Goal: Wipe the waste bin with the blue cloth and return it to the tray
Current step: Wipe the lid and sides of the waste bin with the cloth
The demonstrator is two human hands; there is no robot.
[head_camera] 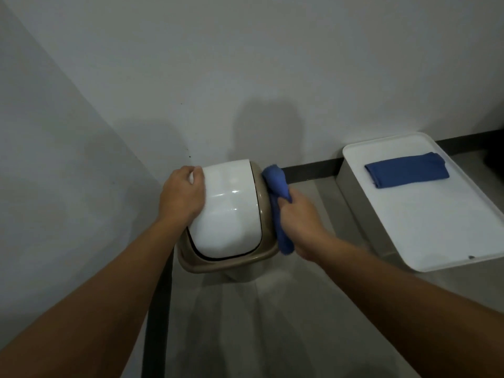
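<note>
Wiping is under way in the corner of a room, seen from above through a head-worn camera. A small waste bin (pixel 229 216) with a beige body and a glossy white swing lid (pixel 227 208) stands on the grey floor, close to where two pale walls meet. The left hand (pixel 182 194) rests on the lid's left side, fingers curled over its far edge, apparently to steady the bin so it does not slide or tip under the rubbing. The right hand (pixel 298 218) is closed around a bunched blue cloth (pixel 279 205), pressing it against the bin's right side, just beside the lid; the cloth drapes from the far rim down toward the near corner. To the right, well apart from the bin, a white tray (pixel 436 233) sits on a low ledge along the wall. A second blue cloth, folded (pixel 406 170), lies flat near the tray's far end. Judging by this, the wiping is still in hand, and the held cloth has yet to go back to the tray.
</note>
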